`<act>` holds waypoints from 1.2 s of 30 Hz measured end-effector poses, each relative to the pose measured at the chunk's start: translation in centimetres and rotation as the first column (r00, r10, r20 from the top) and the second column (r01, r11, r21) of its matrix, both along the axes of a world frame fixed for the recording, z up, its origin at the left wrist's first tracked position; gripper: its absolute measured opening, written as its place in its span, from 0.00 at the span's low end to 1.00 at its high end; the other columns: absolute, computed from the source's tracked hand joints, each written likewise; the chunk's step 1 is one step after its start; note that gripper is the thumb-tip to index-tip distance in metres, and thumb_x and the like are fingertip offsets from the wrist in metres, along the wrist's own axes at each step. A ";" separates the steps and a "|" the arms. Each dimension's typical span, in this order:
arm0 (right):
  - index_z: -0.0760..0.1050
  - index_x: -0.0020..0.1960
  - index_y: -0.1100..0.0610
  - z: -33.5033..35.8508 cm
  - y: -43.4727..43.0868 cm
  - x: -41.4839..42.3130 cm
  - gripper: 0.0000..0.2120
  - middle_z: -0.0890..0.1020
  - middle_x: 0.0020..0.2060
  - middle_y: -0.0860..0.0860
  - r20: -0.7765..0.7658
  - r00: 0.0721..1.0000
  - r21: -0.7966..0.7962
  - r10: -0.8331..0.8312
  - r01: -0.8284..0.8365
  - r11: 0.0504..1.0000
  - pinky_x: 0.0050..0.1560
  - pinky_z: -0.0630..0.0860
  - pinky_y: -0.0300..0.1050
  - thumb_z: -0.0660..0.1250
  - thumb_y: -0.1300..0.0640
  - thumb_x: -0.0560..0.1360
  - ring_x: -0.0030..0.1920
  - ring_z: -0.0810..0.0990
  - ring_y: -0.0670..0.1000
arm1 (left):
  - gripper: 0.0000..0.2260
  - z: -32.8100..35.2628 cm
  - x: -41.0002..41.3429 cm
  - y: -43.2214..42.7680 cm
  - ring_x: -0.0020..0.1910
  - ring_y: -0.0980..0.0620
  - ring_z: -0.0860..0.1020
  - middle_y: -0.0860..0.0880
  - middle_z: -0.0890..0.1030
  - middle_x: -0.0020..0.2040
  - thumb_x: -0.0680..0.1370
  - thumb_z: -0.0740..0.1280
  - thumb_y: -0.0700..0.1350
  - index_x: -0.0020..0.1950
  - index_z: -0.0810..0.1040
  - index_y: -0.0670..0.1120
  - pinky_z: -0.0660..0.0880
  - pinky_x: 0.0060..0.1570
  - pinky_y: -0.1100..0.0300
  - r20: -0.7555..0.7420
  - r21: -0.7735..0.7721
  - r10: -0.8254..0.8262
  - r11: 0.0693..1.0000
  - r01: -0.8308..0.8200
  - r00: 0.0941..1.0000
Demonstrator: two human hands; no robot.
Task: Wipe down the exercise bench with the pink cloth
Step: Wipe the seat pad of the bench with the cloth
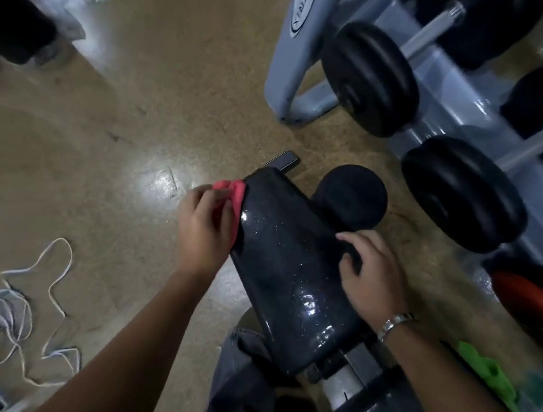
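Observation:
The exercise bench's black, glossy seat pad (285, 259) runs from the centre toward the lower right. My left hand (203, 228) holds the pink cloth (232, 197) against the pad's left side edge, near its far end. My right hand (371, 277) rests on the pad's right edge with its fingers curled over it; a metal bracelet sits on that wrist. A black round foam roller pad (351, 195) sticks out just beyond the seat on the right.
A grey dumbbell rack (297, 53) with black dumbbells (369, 80) fills the upper right. A phone (284, 162) lies on the brown floor beyond the bench. White cables (25, 305) lie at the lower left. A green object (489, 376) and red plate (533, 306) sit at right.

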State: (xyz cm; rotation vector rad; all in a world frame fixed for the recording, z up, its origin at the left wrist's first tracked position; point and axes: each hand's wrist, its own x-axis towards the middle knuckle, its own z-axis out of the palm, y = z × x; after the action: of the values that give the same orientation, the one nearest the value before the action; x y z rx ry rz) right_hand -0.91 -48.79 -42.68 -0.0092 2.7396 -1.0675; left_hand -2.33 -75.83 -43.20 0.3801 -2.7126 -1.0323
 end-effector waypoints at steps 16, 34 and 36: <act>0.72 0.73 0.49 -3.7 -0.7 1.5 0.24 0.75 0.65 0.47 0.038 0.999 0.081 0.018 -0.021 0.997 0.57 0.79 0.58 0.69 0.54 0.78 0.63 0.75 0.55 | 0.09 -2.8 2.4 -0.7 0.57 0.42 0.78 0.42 0.81 0.59 0.80 0.73 0.39 0.60 0.84 0.40 0.65 0.65 0.68 -0.102 -0.065 -0.048 0.997 0.042 0.994; 0.72 0.74 0.46 -4.1 -1.5 2.1 0.25 0.75 0.68 0.47 0.033 0.996 0.114 -0.081 0.077 0.990 0.59 0.76 0.56 0.69 0.53 0.78 0.65 0.72 0.54 | 0.07 -1.9 -1.4 0.3 0.52 0.43 0.77 0.48 0.82 0.53 0.80 0.68 0.37 0.55 0.84 0.45 0.68 0.57 0.59 -0.034 -0.052 -0.055 0.997 0.053 0.998; 0.72 0.74 0.46 -4.2 -1.5 2.2 0.25 0.75 0.68 0.48 0.034 0.997 0.112 -0.076 0.072 0.991 0.59 0.77 0.56 0.68 0.53 0.78 0.66 0.72 0.55 | 0.07 -2.0 0.2 -0.6 0.53 0.42 0.77 0.47 0.82 0.55 0.81 0.69 0.36 0.56 0.84 0.42 0.71 0.58 0.57 -0.036 -0.093 -0.176 0.981 0.172 0.984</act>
State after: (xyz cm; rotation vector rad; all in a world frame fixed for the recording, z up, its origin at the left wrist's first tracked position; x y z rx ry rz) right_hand 1.24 -50.25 -46.92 0.1283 2.7805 -0.9213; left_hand -2.11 -76.42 -45.22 0.1038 -2.7800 -0.9438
